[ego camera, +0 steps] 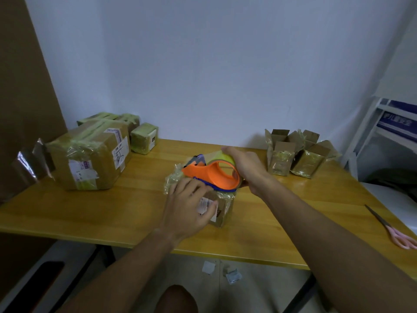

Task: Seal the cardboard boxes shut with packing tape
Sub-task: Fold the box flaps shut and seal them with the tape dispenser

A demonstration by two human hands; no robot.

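Pressing down on a small brown cardboard box (pixel 222 210) with a white shipping label, the left hand (pixel 188 207) is lying spread over the box's top and near face, fingers splayed and flat rather than curled shut. The box is sitting near the middle of the yellow wooden table (pixel 112 211), loose clear film bunching at its far left corner. The right hand (pixel 247 169) is wrapping around an orange plastic tape dispenser (pixel 212 175) loaded with a roll of yellowish packing tape (pixel 224 158), fingers closed over the roll's top, the dispenser resting on the box's upper surface just beyond the left fingertips. A blue edge is showing along the dispenser's underside; whether tape is already stuck to the box there cannot be told. At the table's far left, a large taped brown carton (pixel 92 159) with several white labels is standing, with smaller green-taped parcels (pixel 144 137) behind and beside it against the white wall (pixel 203 64). At the far right, two small open cardboard boxes (pixel 295 152) are standing with flaps up, well apart from the hands. Pink-handled scissors (pixel 392 229) are lying near the table's right edge, clear of both arms. A white shelf frame (pixel 370 127) with a blue sign is standing to the right. Scraps of paper (pixel 225 271) are lying on the floor below the table's front edge. Nothing is lying between the hands and the open boxes.
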